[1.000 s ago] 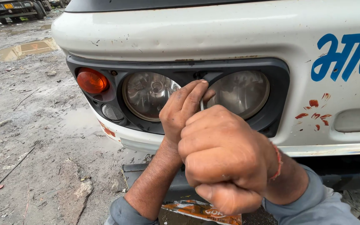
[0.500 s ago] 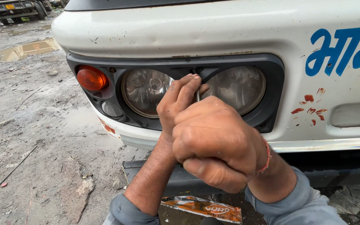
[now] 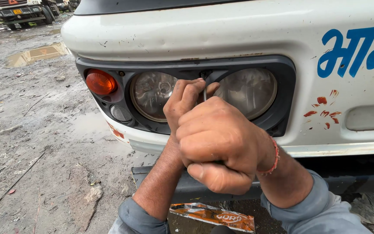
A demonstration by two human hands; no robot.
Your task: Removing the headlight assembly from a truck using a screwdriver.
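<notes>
A thin, bright metal shaft (image 3: pixel 204 92) is seen against the matt black plastic headlamp surround (image 3: pixel 282 99). The round lenses (image 3: pixel 150 93) are of cloudy, ribbed glass; the indicator (image 3: pixel 100 82) is of glossy orange plastic. The white painted bodywork (image 3: pixel 221 34) is scuffed and grimy.

The right hand (image 3: pixel 221 143) hides the tool's handle; only a thin shaft (image 3: pixel 204 92) shows. The blue lettering (image 3: pixel 356 50) runs off the right edge.

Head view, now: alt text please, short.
Two bare hands work a thin metal tool at the bezel between a white vehicle's twin round headlights: right hand fisted nearest the camera, left hand steadying the shaft. Orange indicator lamp at left, muddy ground below.
</notes>
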